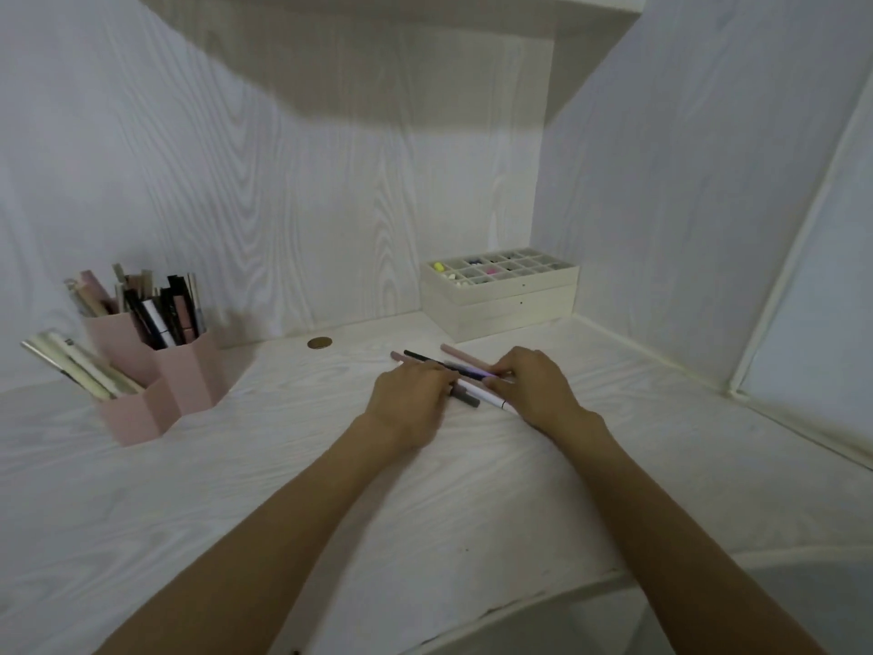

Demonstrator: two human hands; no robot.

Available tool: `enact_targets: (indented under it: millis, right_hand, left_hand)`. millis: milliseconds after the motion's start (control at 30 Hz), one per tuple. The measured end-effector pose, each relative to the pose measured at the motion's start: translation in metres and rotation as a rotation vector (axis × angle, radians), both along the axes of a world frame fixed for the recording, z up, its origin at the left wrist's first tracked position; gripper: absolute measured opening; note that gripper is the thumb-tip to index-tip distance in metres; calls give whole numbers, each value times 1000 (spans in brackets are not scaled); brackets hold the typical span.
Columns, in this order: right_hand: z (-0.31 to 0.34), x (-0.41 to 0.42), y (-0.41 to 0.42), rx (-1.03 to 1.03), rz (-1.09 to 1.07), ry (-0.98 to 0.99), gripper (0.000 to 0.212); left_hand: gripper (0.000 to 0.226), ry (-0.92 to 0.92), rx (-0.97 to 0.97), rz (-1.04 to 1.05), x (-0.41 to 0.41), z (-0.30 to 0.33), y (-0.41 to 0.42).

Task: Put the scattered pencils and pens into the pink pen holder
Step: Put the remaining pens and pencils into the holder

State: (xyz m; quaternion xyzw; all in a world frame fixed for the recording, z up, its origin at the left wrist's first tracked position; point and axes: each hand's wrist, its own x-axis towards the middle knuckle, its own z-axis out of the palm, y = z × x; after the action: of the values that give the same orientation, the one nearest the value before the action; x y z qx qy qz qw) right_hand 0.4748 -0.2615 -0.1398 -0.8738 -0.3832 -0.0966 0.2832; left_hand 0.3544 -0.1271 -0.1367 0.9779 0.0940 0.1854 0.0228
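both hands gathering loose pens on the desk (pixel 236 465)
left hand (pixel 410 398) and right hand (pixel 534 390) seem to pinch the pens (pixel 465 371); bunch them parallel before lifting toward the pink pen holder (pixel 156 375), far left.

White wood-grain desk (pixel 198 489) in an alcove of matching walls (pixel 293 191), shelf (pixel 378 44) overhead.

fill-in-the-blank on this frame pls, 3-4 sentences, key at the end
1. Both hands, the left hand and the right hand, rest on a bunch of loose ____ lying on the desk.
2. The pen holder at the left is ____ in colour.
3. The compartment box stands in the far ____ corner of the desk.
4. A small round ____ disc sits near the back wall.

Missing words: pens; pink; right; brown
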Motion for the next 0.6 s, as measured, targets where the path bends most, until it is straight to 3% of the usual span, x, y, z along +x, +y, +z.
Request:
enact_targets:
  millis: [100, 333, 433, 600]
  right_hand:
    - [1, -15, 19, -50, 34, -47, 24]
    - [-3, -63, 87, -15, 67, -57, 33]
    - [-5, -67, 99, -29, 84, -87, 33]
    - [-6, -60, 94, 91, 106, -74, 28]
  left_hand:
    - [30, 23, 30, -14, -17, 6, 14]
    - [29, 44, 115, 173, -60, 12, 42]
    - [30, 63, 217, 110, -69, 14, 47]
    - [29, 39, 152, -19, -81, 11, 58]
